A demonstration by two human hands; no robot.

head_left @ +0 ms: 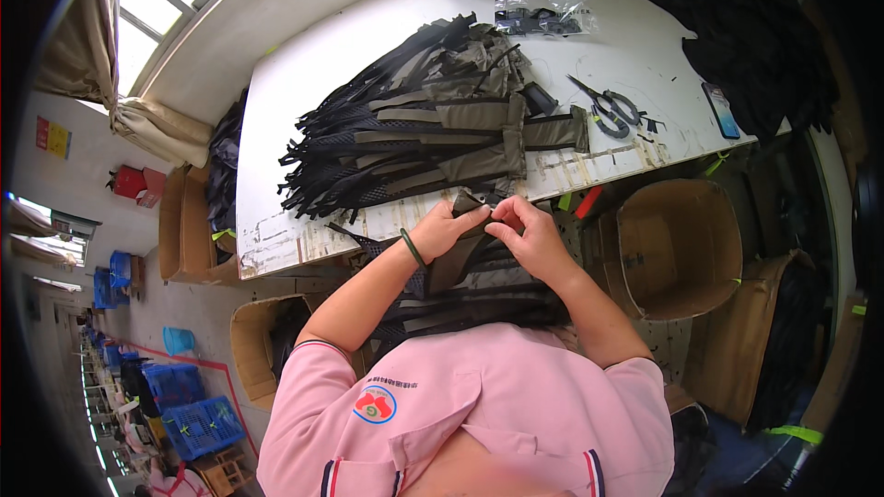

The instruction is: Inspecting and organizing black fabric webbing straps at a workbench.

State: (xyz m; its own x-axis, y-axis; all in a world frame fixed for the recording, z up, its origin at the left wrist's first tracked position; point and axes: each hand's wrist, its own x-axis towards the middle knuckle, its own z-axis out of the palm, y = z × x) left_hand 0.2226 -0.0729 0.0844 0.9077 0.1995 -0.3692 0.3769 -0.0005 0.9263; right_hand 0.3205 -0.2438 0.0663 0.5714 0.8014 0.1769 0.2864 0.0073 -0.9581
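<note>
Just off the near edge of the table, my left hand [447,228] pinches the top of an olive and black fabric strap piece [453,262], which hangs down toward my lap. Close beside it, my right hand [531,237] has its thumb and fingertips pressed together at the same end. Any small part between the fingertips is too small to make out. Beyond my hands, a stack of similar olive and black strap pieces [414,133] lies fanned out, its black ends pointing left. More dark pieces [497,299] are draped across my lap.
On the white table [276,166] are black-handled scissors [615,115], a phone [721,112] and a clear bag of black buckles [545,9]. Black fabric [737,28] is heaped at the far right. Cardboard boxes stand right [677,248] and left [249,340] of me.
</note>
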